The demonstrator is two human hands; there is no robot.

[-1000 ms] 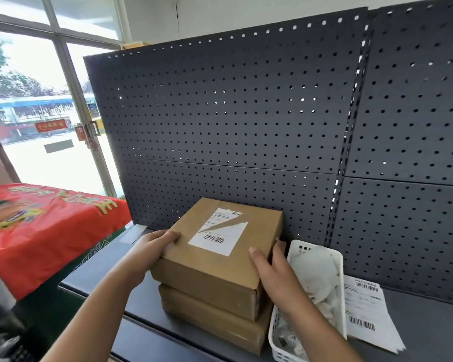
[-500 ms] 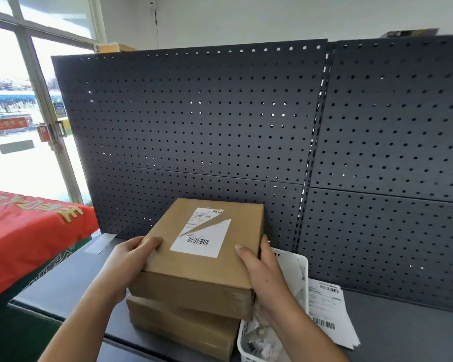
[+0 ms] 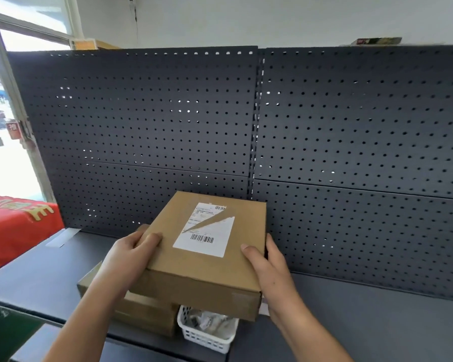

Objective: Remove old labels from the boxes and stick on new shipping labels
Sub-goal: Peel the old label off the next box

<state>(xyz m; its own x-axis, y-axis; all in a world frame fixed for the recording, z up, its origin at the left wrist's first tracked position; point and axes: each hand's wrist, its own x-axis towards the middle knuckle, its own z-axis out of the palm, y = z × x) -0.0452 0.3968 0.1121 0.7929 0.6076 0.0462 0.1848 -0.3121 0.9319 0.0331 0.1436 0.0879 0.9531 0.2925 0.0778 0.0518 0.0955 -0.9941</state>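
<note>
Squarely between the two hands sits the upper cardboard box (image 3: 194, 273). The left grip (image 3: 131, 257) clasps its left edge, with the thumb lying on the top face and the fingers wrapped out of sight round the side. The right grip (image 3: 270, 270) holds the right edge in the same way, thumb tip on the top face and fingers running along the side wall. A white shipping label (image 3: 207, 231) with barcodes is stuck on the box's top face, between the two thumbs and touching neither. A diagonal brown strip crosses the label.

The held box hangs over a lower cardboard box (image 3: 141, 314) at its left and a white slotted basket (image 3: 207, 333) of crumpled paper at its right. Whether its underside touches either one cannot be told.

Both of those stand on a dark grey worktop (image 3: 377, 322), which also carries a pale strip (image 3: 62, 237) far to the left. A dark pegboard wall (image 3: 351, 126) rises behind the worktop. A flat packet (image 3: 377, 41) lies on the wall's top edge. At the far left are a red cloth (image 3: 11, 231) with yellow lettering and a bright window (image 3: 0, 165).
</note>
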